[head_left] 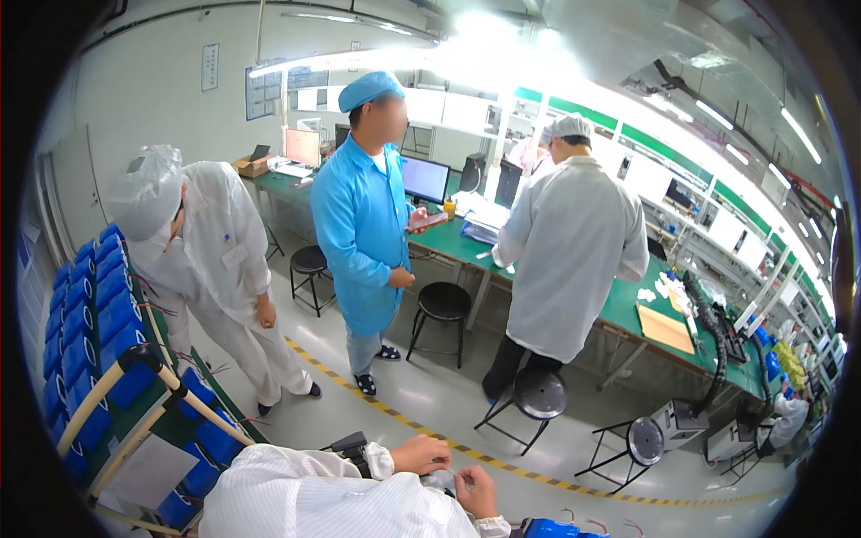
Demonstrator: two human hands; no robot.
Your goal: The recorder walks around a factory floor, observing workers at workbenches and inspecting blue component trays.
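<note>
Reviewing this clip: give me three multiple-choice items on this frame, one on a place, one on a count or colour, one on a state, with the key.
1. Where do the blue battery packs sit?
A. on the rack at the person's left
B. on the green bench
C. on a stool

2. What colour is the coat of the person holding a phone?
A. white
B. blue
C. green

3. How do the person's own left hand and right hand stand?
A. far apart
B. close together over a small pale item
C. resting on the rack

Key: 1 A, the packs fill the rack's shelves; 2 B, the blue coat matches the cap; 3 B, both hands meet low in the frame.
</note>
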